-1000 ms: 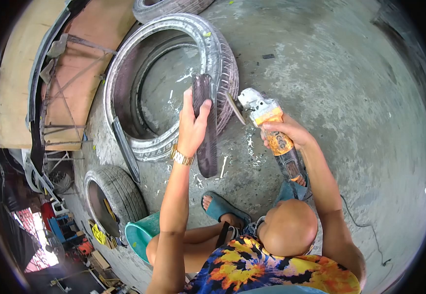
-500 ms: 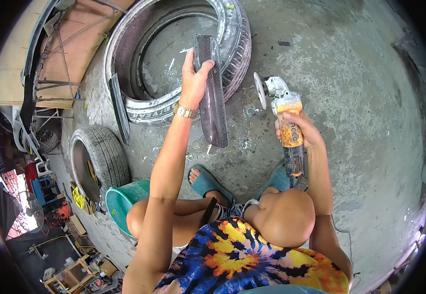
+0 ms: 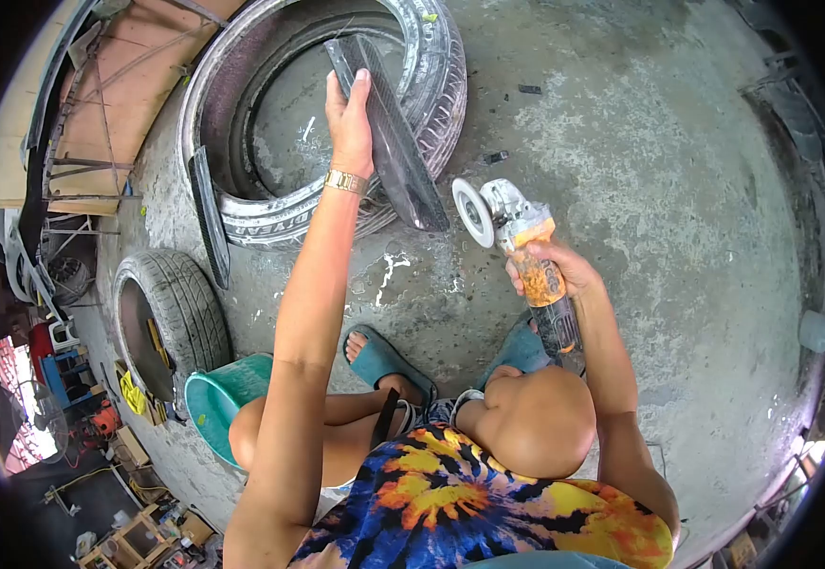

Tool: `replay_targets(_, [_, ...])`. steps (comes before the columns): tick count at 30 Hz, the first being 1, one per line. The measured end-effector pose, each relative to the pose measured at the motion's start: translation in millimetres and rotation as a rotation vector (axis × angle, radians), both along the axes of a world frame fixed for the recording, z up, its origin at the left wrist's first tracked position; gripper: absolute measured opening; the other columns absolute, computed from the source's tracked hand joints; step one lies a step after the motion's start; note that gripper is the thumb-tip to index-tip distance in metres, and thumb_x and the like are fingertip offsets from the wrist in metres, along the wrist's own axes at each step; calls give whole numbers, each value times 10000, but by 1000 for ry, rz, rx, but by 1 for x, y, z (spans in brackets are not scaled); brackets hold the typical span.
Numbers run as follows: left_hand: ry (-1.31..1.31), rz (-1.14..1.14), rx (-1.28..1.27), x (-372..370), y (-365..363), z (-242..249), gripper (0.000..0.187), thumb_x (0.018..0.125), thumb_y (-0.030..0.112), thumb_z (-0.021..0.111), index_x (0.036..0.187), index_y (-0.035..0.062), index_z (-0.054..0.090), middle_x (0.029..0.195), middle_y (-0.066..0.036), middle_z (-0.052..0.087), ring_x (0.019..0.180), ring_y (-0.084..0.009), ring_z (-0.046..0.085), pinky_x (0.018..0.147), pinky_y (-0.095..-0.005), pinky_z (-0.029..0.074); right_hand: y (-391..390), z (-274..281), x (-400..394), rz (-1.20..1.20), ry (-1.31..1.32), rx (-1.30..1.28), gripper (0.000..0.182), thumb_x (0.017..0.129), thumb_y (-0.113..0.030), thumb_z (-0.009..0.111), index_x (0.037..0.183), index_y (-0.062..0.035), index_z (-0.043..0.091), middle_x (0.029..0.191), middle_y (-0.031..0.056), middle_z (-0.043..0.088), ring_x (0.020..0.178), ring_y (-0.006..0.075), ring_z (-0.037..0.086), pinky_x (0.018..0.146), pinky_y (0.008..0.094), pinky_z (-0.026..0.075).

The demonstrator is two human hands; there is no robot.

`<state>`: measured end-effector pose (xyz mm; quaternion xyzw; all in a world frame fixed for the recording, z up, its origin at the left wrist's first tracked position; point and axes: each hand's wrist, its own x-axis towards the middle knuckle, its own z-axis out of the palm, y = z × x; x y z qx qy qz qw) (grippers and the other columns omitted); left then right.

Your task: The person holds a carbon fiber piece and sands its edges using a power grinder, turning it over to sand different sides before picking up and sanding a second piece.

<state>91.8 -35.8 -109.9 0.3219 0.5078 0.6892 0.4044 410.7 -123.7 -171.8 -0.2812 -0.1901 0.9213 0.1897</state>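
My left hand [image 3: 348, 123], below a gold wristwatch, grips a long dark carbon-fibre-patterned panel [image 3: 395, 152] near its upper end. The panel is glossy, tapers at its lower right end and is held over the front of a large tire [image 3: 337, 211]. In my right hand [image 3: 564, 270] is an orange and grey angle grinder [image 3: 538, 251], its fingers wrapped round the body. The grinder's pale round disc [image 3: 473, 212] faces the panel's lower end, with a gap between them. A second dark carbon-patterned strip [image 3: 208, 218] leans on the tire's left side.
A smaller tire [image 3: 180, 308] stands at the left, with a teal bucket [image 3: 232, 394] near my knee. Small dark scraps [image 3: 496, 156] lie on the stained concrete floor [image 3: 659, 237]. Wooden panels [image 3: 119, 104] are at the upper left, and tools and boxes [image 3: 137, 541] at the lower left.
The panel has moved up and left and tilted, its lower end swinging right. The grinder has come left and its disc has turned towards the panel. The view has shifted slightly.
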Motion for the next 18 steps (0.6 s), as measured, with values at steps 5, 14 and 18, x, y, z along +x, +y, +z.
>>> replay_targets(5, [23, 1, 41, -6, 8, 7, 259, 976, 181, 606, 1197, 53, 562, 1094, 1, 628, 965, -90, 559, 868, -255, 443, -9, -5, 1, 46, -75, 20, 481, 827, -246, 746, 1167, 7, 519, 832, 118, 617, 682, 232, 658, 588, 355, 567])
replay_targets(14, [90, 1, 44, 1, 3, 11, 232, 981, 176, 599, 1176, 53, 571, 1058, 1, 627, 934, -75, 542, 838, -252, 438, -9, -8, -13, 57, -7, 39, 430, 855, -216, 721, 1177, -21, 515, 851, 129, 637, 670, 224, 667, 583, 352, 574])
replay_targets(18, [124, -25, 45, 8, -1, 15, 226, 982, 176, 594, 1173, 58, 571, 1044, 6, 622, 917, -75, 537, 827, -253, 440, -3, -7, -19, 80, -3, 45, 473, 841, -242, 728, 1186, -10, 503, 872, 124, 602, 700, 245, 659, 585, 374, 582])
